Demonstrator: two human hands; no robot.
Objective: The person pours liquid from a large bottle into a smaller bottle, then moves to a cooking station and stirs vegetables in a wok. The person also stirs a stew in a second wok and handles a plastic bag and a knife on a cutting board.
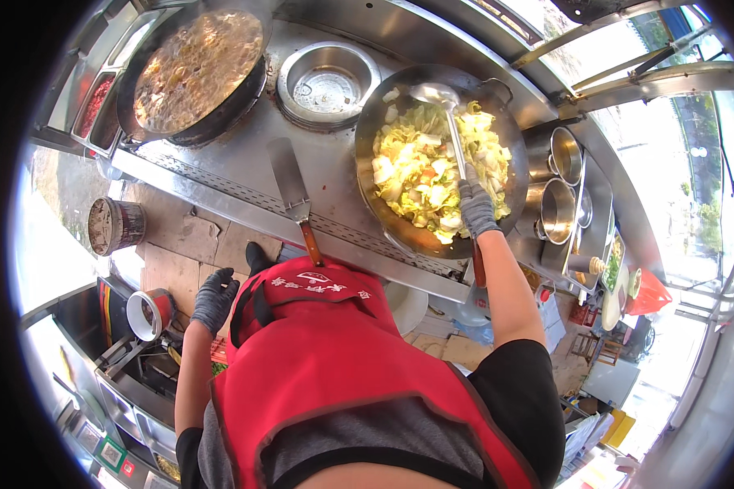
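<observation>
My right hand (pixel 481 211), in a grey glove, grips the shaft of a metal ladle (pixel 455 136) with a wooden handle end. The ladle's bowl rests near the far side of a large wok (pixel 367 143), over a heap of chopped cabbage (pixel 428 191) with a few orange-red pieces. My left hand (pixel 213 302), also gloved, hangs beside the red apron (pixel 330 342) with loosely parted fingers and nothing in it. Between my hands, a flat metal turner (pixel 286 174) with a wooden handle lies across the stove's front edge.
Another wok (pixel 122 113) of bubbling brown food sits far left. Stacked metal bowls (pixel 287 79) stand between the woks. Metal pots (pixel 556 211) line the right side. Buckets (pixel 117 226) and a red-and-white tub (pixel 165 305) are at left. A perforated strip (pixel 238 186) runs along the stove's front.
</observation>
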